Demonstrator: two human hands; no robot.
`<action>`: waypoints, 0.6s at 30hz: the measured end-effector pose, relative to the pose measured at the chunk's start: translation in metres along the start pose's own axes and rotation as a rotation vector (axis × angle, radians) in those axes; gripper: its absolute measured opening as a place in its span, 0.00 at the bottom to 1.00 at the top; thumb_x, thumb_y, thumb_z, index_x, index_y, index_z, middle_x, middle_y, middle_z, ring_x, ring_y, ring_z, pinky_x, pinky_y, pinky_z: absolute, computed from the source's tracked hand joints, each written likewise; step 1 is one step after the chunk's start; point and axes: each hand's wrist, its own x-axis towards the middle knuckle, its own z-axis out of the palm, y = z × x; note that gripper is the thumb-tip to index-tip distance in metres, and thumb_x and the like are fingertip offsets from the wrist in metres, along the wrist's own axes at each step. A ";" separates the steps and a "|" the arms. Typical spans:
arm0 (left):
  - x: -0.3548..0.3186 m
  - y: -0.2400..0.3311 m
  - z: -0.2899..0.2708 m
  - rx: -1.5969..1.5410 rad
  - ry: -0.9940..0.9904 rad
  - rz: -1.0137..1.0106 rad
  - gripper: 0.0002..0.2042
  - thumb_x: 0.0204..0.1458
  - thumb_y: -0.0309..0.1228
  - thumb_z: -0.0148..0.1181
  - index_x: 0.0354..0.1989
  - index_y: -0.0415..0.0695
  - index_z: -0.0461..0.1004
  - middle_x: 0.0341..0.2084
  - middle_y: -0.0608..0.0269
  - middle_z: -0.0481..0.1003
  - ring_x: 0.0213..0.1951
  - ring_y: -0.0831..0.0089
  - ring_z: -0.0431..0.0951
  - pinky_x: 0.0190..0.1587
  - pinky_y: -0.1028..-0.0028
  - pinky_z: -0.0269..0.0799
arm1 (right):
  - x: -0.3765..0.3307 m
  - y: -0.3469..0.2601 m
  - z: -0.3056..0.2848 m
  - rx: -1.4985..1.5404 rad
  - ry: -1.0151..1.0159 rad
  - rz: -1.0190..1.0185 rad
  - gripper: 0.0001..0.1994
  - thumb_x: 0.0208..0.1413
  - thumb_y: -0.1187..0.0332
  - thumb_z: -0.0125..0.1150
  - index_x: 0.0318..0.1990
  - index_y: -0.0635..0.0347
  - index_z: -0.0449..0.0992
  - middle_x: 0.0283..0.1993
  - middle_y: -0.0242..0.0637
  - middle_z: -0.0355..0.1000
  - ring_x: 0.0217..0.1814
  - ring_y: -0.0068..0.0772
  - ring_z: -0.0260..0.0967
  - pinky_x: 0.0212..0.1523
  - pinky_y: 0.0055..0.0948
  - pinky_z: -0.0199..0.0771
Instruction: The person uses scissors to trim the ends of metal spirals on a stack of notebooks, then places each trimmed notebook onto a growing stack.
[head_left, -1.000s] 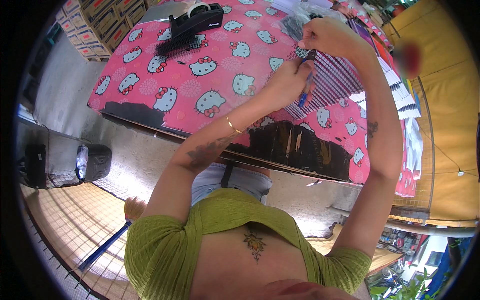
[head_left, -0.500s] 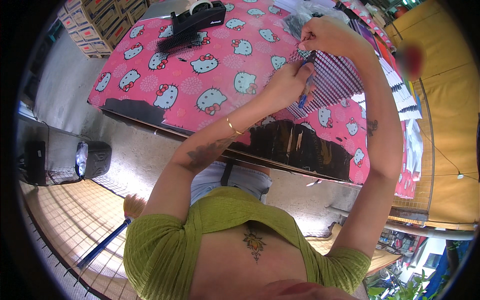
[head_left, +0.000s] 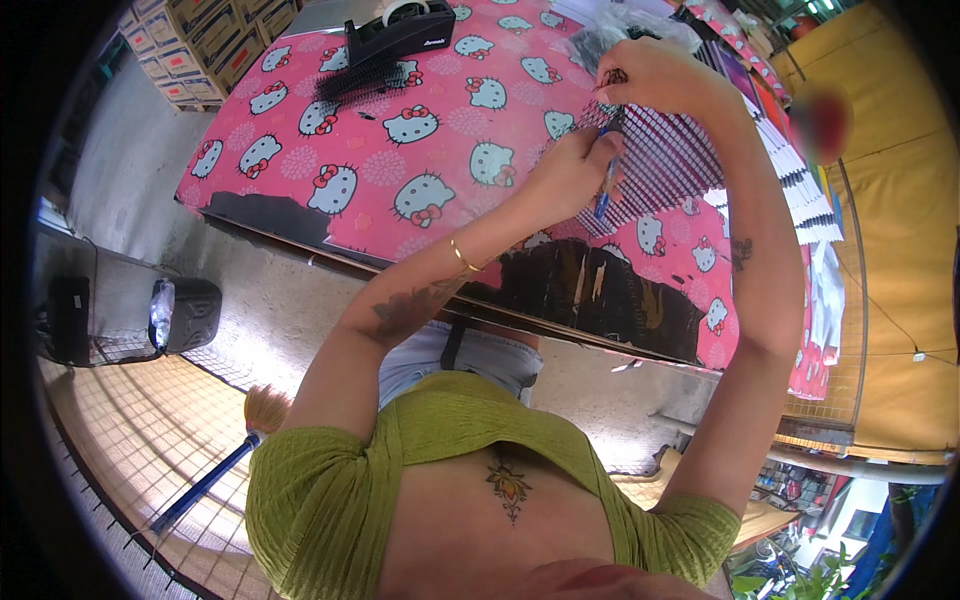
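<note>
My left hand (head_left: 578, 172) is closed around a blue-handled tool (head_left: 603, 198) that looks like small pliers or a cutter; its dark tip points away from me. Just beyond it, my right hand (head_left: 660, 78) is bent over with its fingers pinched together on what seems to be the end of a dark strip, too small to make out. Under both hands lies a dark, purplish grid-patterned piece (head_left: 672, 160), like rows of wire binding loops, on the pink cat-print table cover (head_left: 385, 175).
A black tape dispenser (head_left: 400, 35) stands at the far left beside black wire binding strips (head_left: 355, 84). Clear plastic bags (head_left: 640, 25) lie behind my right hand, and stacked booklets (head_left: 790, 160) line the right side. The cover is torn along the table's front edge.
Both hands stay over the grid-patterned piece and shift only slightly. The blue-handled tool has turned a little in my left hand, and its tip sits slightly lower.
</note>
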 end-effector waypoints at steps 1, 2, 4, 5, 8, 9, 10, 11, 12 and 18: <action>-0.001 0.002 0.001 -0.017 -0.015 0.008 0.19 0.65 0.43 0.42 0.43 0.37 0.69 0.24 0.60 0.74 0.22 0.72 0.78 0.21 0.74 0.72 | 0.000 0.000 0.001 -0.015 -0.003 0.007 0.13 0.50 0.59 0.61 0.36 0.59 0.76 0.32 0.40 0.76 0.40 0.43 0.75 0.42 0.40 0.70; -0.001 0.003 0.002 -0.034 -0.029 0.016 0.18 0.65 0.42 0.42 0.42 0.37 0.69 0.23 0.61 0.73 0.21 0.72 0.77 0.21 0.74 0.72 | 0.000 0.000 0.001 -0.047 0.001 0.003 0.14 0.50 0.59 0.60 0.37 0.60 0.77 0.34 0.42 0.77 0.41 0.46 0.75 0.43 0.42 0.71; -0.001 0.002 0.004 -0.020 -0.002 0.010 0.18 0.65 0.42 0.42 0.41 0.37 0.68 0.21 0.62 0.71 0.19 0.73 0.74 0.20 0.74 0.71 | 0.000 0.002 0.003 -0.111 0.008 -0.008 0.15 0.51 0.58 0.57 0.39 0.61 0.77 0.38 0.45 0.77 0.43 0.50 0.74 0.45 0.47 0.72; -0.001 0.002 0.004 -0.013 0.012 0.006 0.17 0.65 0.41 0.42 0.40 0.37 0.68 0.20 0.63 0.70 0.18 0.74 0.73 0.19 0.74 0.70 | 0.000 0.003 0.005 -0.105 0.051 -0.006 0.14 0.51 0.59 0.57 0.37 0.60 0.77 0.35 0.45 0.76 0.41 0.50 0.74 0.43 0.45 0.71; -0.005 -0.007 0.003 0.034 -0.010 0.059 0.18 0.62 0.38 0.43 0.37 0.31 0.69 0.21 0.56 0.74 0.19 0.68 0.77 0.20 0.70 0.71 | 0.000 0.006 0.013 -0.081 0.141 0.014 0.11 0.53 0.60 0.56 0.34 0.58 0.76 0.28 0.43 0.75 0.36 0.49 0.74 0.40 0.42 0.70; -0.007 -0.009 0.004 0.049 -0.006 0.067 0.18 0.62 0.38 0.43 0.37 0.31 0.70 0.21 0.56 0.75 0.20 0.68 0.78 0.20 0.70 0.71 | 0.001 0.003 0.014 -0.065 0.148 0.026 0.11 0.53 0.60 0.55 0.33 0.58 0.75 0.28 0.43 0.75 0.35 0.50 0.74 0.40 0.43 0.70; -0.010 -0.011 0.005 0.063 -0.003 0.075 0.18 0.62 0.39 0.43 0.37 0.32 0.70 0.21 0.56 0.75 0.21 0.68 0.79 0.21 0.70 0.71 | 0.003 0.001 0.014 -0.050 0.155 0.038 0.11 0.54 0.61 0.54 0.33 0.58 0.75 0.28 0.43 0.75 0.34 0.50 0.74 0.39 0.44 0.70; -0.011 -0.012 0.006 0.078 0.001 0.083 0.19 0.62 0.39 0.43 0.37 0.32 0.70 0.21 0.55 0.75 0.22 0.68 0.80 0.21 0.70 0.71 | 0.003 0.000 0.014 -0.055 0.144 0.032 0.11 0.54 0.61 0.54 0.33 0.59 0.75 0.28 0.43 0.75 0.34 0.51 0.74 0.39 0.44 0.71; -0.011 -0.013 0.005 0.058 0.015 0.067 0.19 0.62 0.40 0.43 0.36 0.32 0.70 0.22 0.55 0.75 0.23 0.68 0.80 0.21 0.70 0.71 | 0.005 -0.003 0.013 -0.061 0.135 0.022 0.11 0.54 0.61 0.53 0.34 0.59 0.76 0.28 0.43 0.75 0.34 0.51 0.74 0.39 0.44 0.71; 0.001 -0.014 0.004 0.010 0.023 0.057 0.20 0.63 0.40 0.43 0.34 0.32 0.69 0.23 0.54 0.76 0.23 0.67 0.80 0.22 0.71 0.71 | 0.009 -0.007 0.009 -0.161 -0.050 0.025 0.13 0.53 0.58 0.56 0.35 0.58 0.77 0.30 0.44 0.75 0.36 0.50 0.74 0.40 0.45 0.71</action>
